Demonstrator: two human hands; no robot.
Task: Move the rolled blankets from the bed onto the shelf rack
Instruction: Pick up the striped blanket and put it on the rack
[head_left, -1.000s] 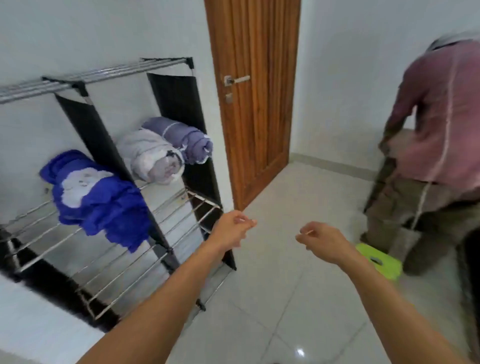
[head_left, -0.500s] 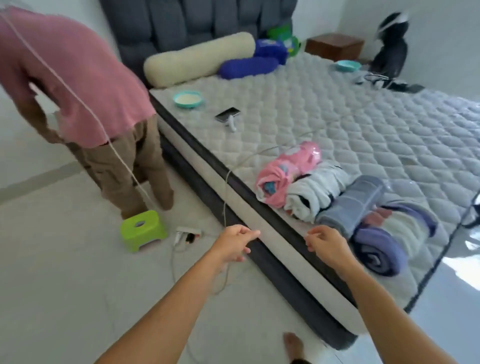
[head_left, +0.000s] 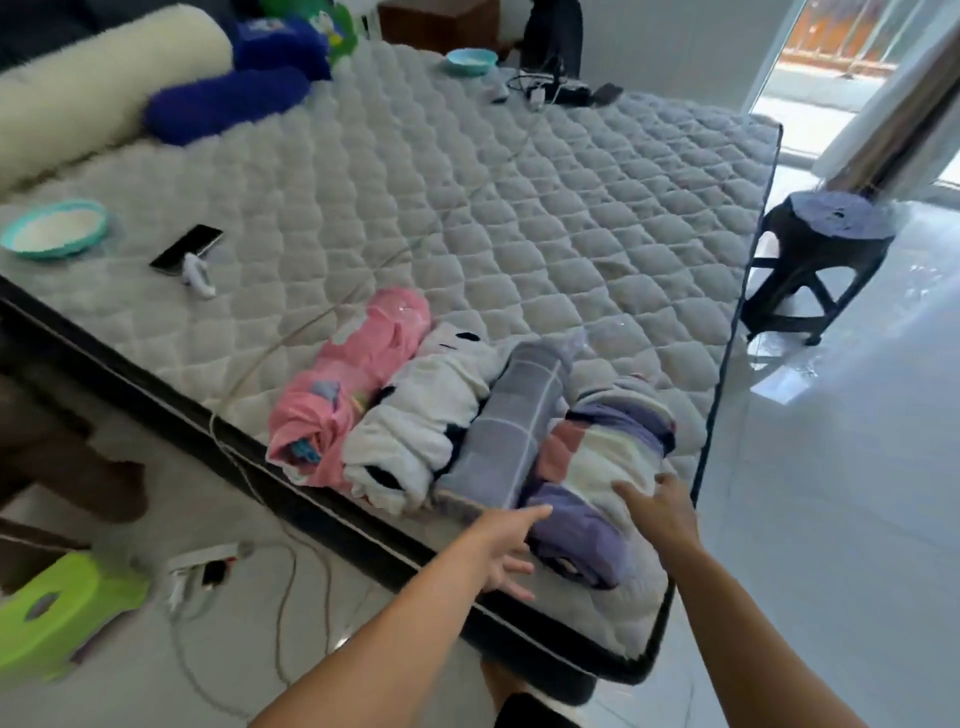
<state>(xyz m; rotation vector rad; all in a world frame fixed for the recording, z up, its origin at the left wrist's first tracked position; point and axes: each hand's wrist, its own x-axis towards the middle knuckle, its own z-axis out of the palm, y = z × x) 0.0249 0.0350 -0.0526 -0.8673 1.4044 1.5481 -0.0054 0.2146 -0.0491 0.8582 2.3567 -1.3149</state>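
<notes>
Reaching, both open: right hand (head_left: 657, 512) touches the striped roll (head_left: 597, 467), left hand (head_left: 498, 551) beside it; four rolls on the bed (head_left: 467, 182).

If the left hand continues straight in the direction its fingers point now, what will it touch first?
Most likely the striped purple rolled blanket. The left hand is open, its fingers aimed at that roll's near end, close to the seam with the grey checked rolled blanket. Depth is unclear, so it may brush the grey one.
</notes>
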